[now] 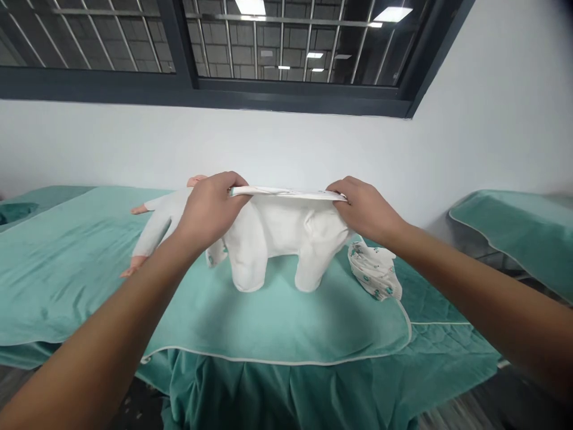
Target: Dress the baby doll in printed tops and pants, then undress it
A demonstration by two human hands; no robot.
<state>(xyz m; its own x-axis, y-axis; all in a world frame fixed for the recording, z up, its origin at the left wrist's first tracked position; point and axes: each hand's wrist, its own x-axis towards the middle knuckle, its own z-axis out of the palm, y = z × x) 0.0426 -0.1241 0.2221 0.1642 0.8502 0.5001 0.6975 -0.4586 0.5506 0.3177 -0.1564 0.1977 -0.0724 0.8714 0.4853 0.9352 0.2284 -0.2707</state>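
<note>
A white baby garment (pixel 282 224) hangs between my hands, stretched by its top edge, with two rounded leg-like ends dangling over the green bed cover. My left hand (pixel 219 203) pinches the left end of that edge, and my right hand (pixel 360 203) pinches the right end. Just right of the garment lies a bunched white cloth (pixel 375 269) with a green print. Behind my left forearm rests a baby doll (pixel 154 230) in a pale suit, its head mostly hidden by my hand. A bit of printed cloth (pixel 216 254) shows below my left hand.
Under everything is a bed with a light green blanket (pixel 268 334) edged in white piping. A green padded piece (pixel 519 227) stands at the right. Behind the bed rises a white wall (pixel 111 143) with a dark-framed barred window (pixel 290 98).
</note>
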